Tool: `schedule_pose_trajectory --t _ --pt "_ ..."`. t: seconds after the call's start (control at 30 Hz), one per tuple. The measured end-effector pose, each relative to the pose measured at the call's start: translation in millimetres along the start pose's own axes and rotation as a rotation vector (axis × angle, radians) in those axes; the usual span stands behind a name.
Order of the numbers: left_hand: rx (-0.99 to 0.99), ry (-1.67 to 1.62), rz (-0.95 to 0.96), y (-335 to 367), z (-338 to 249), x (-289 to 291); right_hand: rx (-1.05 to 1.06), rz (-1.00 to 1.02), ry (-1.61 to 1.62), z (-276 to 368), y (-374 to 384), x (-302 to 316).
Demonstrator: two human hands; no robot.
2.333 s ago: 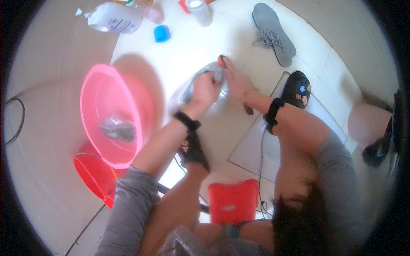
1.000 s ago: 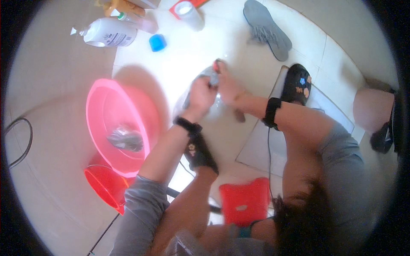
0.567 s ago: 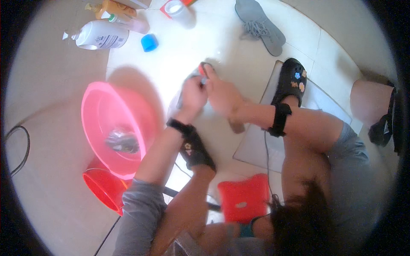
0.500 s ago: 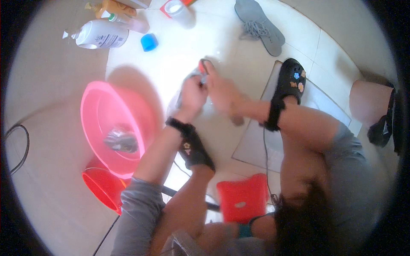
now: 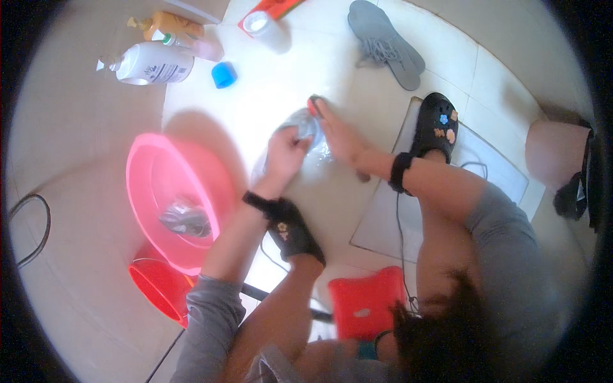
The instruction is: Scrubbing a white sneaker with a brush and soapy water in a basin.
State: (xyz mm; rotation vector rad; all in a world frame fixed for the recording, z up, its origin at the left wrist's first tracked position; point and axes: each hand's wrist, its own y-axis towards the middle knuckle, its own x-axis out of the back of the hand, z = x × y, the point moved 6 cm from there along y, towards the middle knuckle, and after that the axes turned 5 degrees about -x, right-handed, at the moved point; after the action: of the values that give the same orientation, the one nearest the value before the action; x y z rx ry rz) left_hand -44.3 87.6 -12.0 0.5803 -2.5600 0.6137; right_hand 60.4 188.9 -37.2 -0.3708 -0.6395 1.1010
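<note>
Low over the wet floor, my left hand (image 5: 286,153) is closed on a pale grey, wet item (image 5: 301,119) that looks like a shoe, partly covered by the hand. My right hand (image 5: 341,137) is just right of it, its fingers round a small red-and-black tool (image 5: 313,105) that looks like a brush. Most of this tool is hidden by the fingers. Shiny wet film or suds (image 5: 321,152) show between the two hands. Farther off, a grey lace-up shoe (image 5: 389,48) lies on the tiles.
At left stand a pink basin (image 5: 133,175) holding a grey bundle (image 5: 185,219), and a red bucket (image 5: 153,290). Pump bottles (image 5: 153,64), a blue cap (image 5: 223,75) and a white tub (image 5: 268,32) are farther away. My black clogs (image 5: 436,124) flank the work; a red stool (image 5: 367,303) is near.
My right hand has drawn away to the right from my left hand, so more of the grey item shows between them. The whole view has shifted slightly.
</note>
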Motion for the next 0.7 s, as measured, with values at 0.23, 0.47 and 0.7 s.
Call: schedule_pose_trajectory --t 0.23,0.47,0.7 --pt "0.132 -0.414 -0.052 -36.6 -9.4 30.2 0.199 -0.195 0.006 -14.2 6.9 35.7" --pt "0.178 -0.553 -0.097 -45.6 -26.5 42.1 0.163 -0.084 0.098 4.6 -8.2 21.2" --pt "0.059 0.273 -0.014 -15.1 -26.0 18.1 0.086 -0.215 -0.032 37.9 -36.6 31.0"
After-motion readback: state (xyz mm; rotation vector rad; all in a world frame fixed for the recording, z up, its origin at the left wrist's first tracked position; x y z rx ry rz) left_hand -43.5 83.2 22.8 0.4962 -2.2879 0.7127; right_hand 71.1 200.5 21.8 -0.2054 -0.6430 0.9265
